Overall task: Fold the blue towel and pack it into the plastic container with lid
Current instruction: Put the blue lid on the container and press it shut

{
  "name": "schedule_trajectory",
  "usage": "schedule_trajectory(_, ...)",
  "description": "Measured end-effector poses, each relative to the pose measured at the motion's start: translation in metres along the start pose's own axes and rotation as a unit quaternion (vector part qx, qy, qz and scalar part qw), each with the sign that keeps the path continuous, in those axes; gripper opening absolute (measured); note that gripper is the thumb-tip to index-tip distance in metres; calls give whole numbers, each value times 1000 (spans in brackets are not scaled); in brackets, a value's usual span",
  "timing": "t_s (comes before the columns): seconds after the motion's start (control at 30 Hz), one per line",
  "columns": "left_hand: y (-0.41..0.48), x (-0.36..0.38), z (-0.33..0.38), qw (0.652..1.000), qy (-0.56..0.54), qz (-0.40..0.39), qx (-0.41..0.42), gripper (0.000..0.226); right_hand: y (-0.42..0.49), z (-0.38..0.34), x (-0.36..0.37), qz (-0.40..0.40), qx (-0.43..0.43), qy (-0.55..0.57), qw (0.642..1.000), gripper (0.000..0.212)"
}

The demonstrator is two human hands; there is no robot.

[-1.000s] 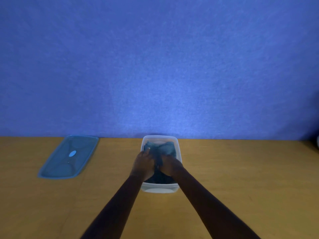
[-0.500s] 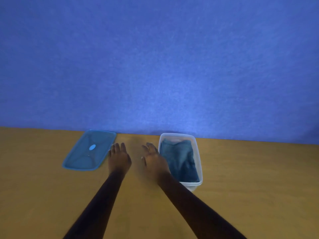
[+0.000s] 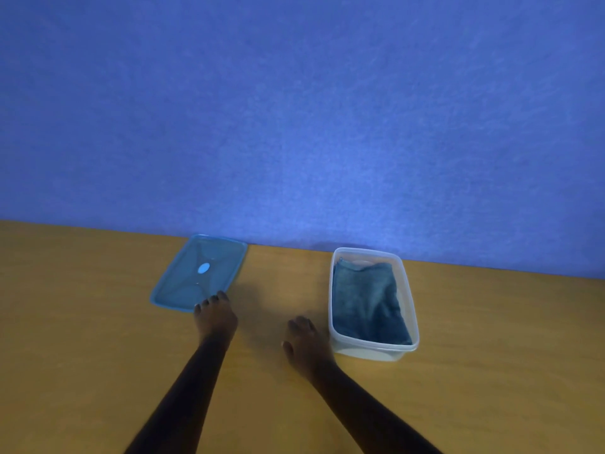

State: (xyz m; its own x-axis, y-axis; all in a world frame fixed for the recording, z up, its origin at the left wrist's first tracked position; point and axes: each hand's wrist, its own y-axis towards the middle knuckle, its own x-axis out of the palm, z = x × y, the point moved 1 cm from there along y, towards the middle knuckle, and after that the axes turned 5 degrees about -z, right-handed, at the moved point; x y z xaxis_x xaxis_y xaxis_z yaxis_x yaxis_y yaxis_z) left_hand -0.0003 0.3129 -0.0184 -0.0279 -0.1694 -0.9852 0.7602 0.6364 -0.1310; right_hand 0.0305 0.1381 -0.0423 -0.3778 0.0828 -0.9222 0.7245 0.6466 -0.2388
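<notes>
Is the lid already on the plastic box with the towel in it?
No, the blue lid lies flat on the table, apart from the open container that holds the towel.

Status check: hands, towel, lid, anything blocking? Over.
Left hand open, fingertips at near edge of blue lid. Right hand open, empty, beside plastic container. Blue towel folded inside, lid off. Nothing blocking.

Backdrop: blue wall point(image 3: 294, 109) with a fine grainy texture, filling the upper half of the head view. Lighting is uneven: a paler, brighter patch low and centre on the wall, darker toward the upper corners. The wall meets the bench point(image 3: 82, 339) along a straight line sloping down to the right. Bench top: yellow-brown wood grain, matte.
</notes>
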Motion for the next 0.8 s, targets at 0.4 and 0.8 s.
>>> schedule_trajectory(0.4,-1,-18,2,1000,16,15,23,32,-2,-4,-3,-3,6,29,1000,43)
schedule_trajectory(0.8,-20,-120,74,968,-160,165,101,29,8,-13,-44,28,75,361,929,38)
